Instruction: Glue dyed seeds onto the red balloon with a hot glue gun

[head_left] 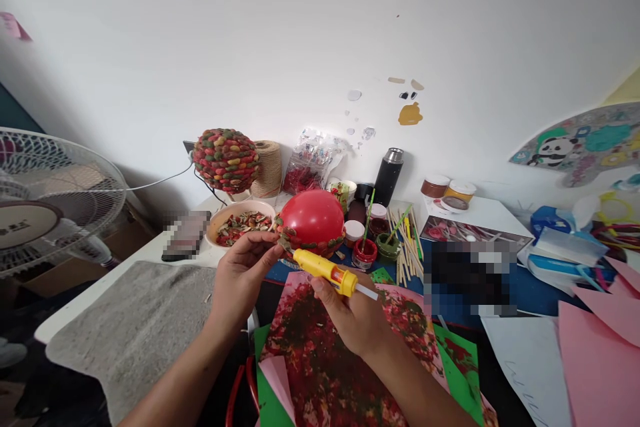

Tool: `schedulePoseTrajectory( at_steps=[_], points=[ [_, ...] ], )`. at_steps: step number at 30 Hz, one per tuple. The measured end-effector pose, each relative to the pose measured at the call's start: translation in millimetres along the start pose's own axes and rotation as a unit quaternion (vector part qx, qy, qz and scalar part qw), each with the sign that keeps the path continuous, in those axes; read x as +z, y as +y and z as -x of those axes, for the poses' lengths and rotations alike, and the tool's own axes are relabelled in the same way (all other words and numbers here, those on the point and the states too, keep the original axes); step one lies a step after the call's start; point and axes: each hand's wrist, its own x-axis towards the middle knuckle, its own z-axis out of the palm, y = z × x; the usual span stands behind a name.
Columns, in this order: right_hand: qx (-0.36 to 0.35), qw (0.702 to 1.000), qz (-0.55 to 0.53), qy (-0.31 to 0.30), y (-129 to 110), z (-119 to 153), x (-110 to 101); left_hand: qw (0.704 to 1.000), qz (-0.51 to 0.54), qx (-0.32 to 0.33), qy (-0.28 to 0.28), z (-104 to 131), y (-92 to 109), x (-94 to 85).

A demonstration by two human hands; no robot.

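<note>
My right hand is wrapped around a yellow hot glue gun, whose clear glue stick pokes out at the back. The gun's nose points left, toward the lower edge of a red balloon. Rows of painted shell-like pieces in red and green cover the balloon's lower part. At its left side, the thumb and fingers of my left hand pinch a small greenish piece; I cannot tell whether it touches the balloon. Just behind this hand, a bowl holds many more loose painted pieces.
Behind stand a ball covered in painted pieces, a twine spool and a black flask. Open paint jars with brushes and wooden sticks lie right of the balloon. Paint-stained paper is below; a fan is left.
</note>
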Motion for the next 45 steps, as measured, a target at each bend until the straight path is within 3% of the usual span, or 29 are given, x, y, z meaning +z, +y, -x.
schedulePoseTrajectory(
  at_steps=[23,28,34,45],
  points=[
    [0.001,0.999,-0.047,0.0,-9.3,-1.3,-6.5,1.0,-0.014,0.019,-0.006,-9.9,-1.0,4.5],
    [0.029,0.99,-0.139,0.016,-10.9,-2.9,-9.2,1.0,0.006,0.017,0.025,-8.0,-8.2,-5.4],
    [0.072,0.987,-0.144,0.009,-9.8,-1.1,-8.4,0.999,-0.005,0.011,0.03,-2.4,-12.7,-11.9],
    [0.116,0.98,-0.164,0.012,-8.3,0.8,-2.8,1.0,-0.017,0.002,0.003,-2.4,-7.9,-2.0]
  ],
)
